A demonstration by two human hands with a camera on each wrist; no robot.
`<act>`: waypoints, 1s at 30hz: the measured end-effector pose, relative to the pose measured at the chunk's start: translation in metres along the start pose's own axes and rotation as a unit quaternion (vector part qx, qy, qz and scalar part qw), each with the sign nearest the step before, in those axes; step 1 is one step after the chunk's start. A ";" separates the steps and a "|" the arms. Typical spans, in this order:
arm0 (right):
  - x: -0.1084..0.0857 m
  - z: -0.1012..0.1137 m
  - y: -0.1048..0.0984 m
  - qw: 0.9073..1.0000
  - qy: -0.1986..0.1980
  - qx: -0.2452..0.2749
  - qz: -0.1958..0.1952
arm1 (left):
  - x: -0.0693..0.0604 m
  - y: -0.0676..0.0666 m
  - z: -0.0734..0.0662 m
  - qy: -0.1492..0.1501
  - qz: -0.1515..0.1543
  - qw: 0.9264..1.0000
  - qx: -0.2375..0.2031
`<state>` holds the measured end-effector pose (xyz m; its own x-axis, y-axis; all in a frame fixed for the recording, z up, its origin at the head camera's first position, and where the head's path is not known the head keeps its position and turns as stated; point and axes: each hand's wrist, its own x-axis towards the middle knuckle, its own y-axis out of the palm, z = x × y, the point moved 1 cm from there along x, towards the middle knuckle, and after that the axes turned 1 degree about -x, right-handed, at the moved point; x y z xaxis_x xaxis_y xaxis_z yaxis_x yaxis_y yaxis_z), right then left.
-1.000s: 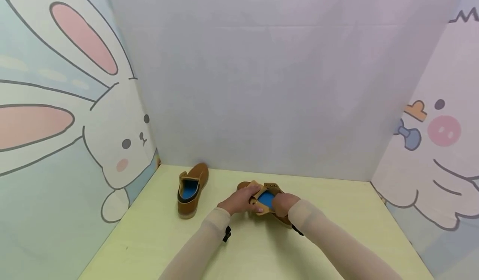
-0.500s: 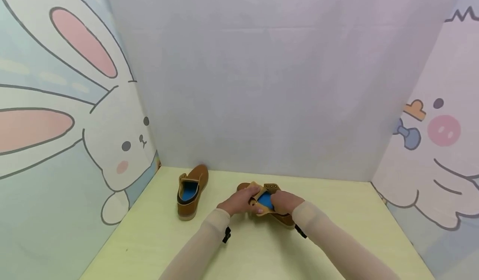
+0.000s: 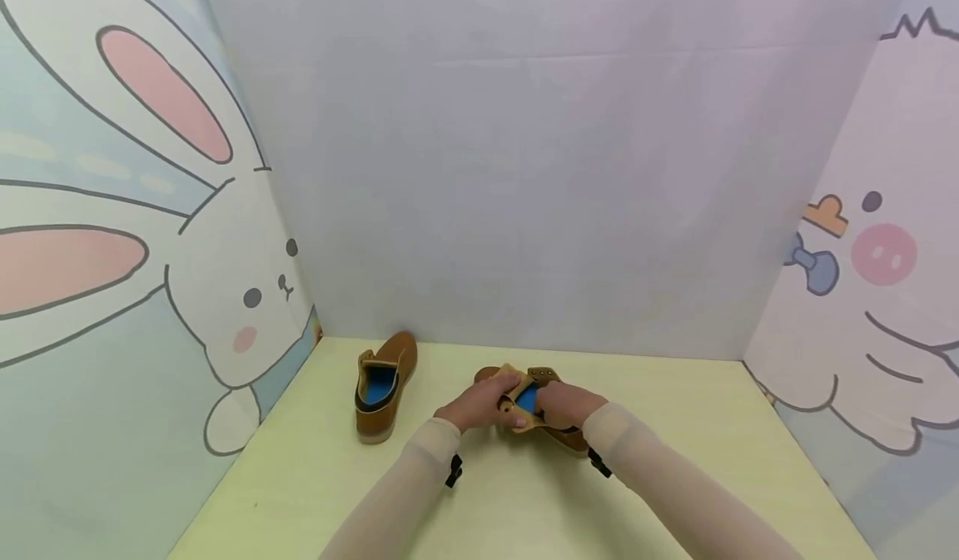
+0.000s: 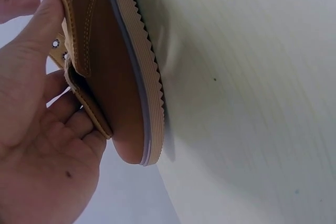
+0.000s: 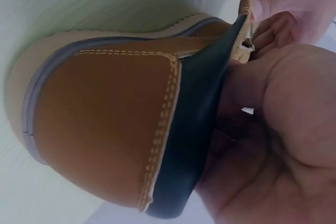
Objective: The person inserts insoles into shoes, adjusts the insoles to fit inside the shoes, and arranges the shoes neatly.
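A brown leather shoe [image 5: 105, 119] with a pale ridged sole rests on the table, its toe pointing left and away in the head view. My left hand [image 3: 483, 402] grips its tongue and side flap near the toe; the thumb [image 4: 44, 24] lies on the flap's edge in the left wrist view. My right hand [image 3: 569, 404] reaches into the shoe's opening over the blue insole [image 3: 527, 398]. In the right wrist view its fingers go in behind the dark padded collar [image 5: 197, 119], and their tips are hidden.
Another brown shoe [image 3: 385, 389] with a blue insole stands at the left, toe toward the back wall [image 3: 524, 210]. Side walls with a cartoon rabbit [image 3: 232, 277] and a chick [image 3: 877, 294] border the pale yellow table [image 3: 674, 435].
My right hand has shifted slightly inside the shoe's opening, lately toward the toe, and covers more of the blue insole. The left hand keeps its grip in place.
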<state>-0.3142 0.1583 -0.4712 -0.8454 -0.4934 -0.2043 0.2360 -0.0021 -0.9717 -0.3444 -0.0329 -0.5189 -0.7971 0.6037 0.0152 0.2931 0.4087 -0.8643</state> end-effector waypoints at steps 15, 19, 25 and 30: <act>-0.007 -0.048 -0.007 0.967 0.101 0.119 -0.200 | 0.001 -0.002 -0.003 -0.002 -0.001 1.000 -0.004; -0.005 -0.054 0.001 0.974 0.092 0.128 -0.163 | 0.000 0.001 -0.002 -0.002 0.000 1.000 0.008; -0.004 -0.053 0.002 0.976 0.065 0.122 -0.170 | 0.000 0.000 -0.006 0.001 -0.015 1.000 -0.002; -0.005 -0.053 0.005 0.976 0.067 0.114 -0.171 | -0.002 0.004 -0.007 -0.008 -0.028 1.000 0.009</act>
<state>-0.3343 0.2065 -0.4815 -0.9448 -0.3120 0.1001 0.0155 -0.3476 -0.9375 -0.3379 -0.0280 -0.5192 -0.8202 0.5695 0.0553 0.2386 0.4282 -0.8716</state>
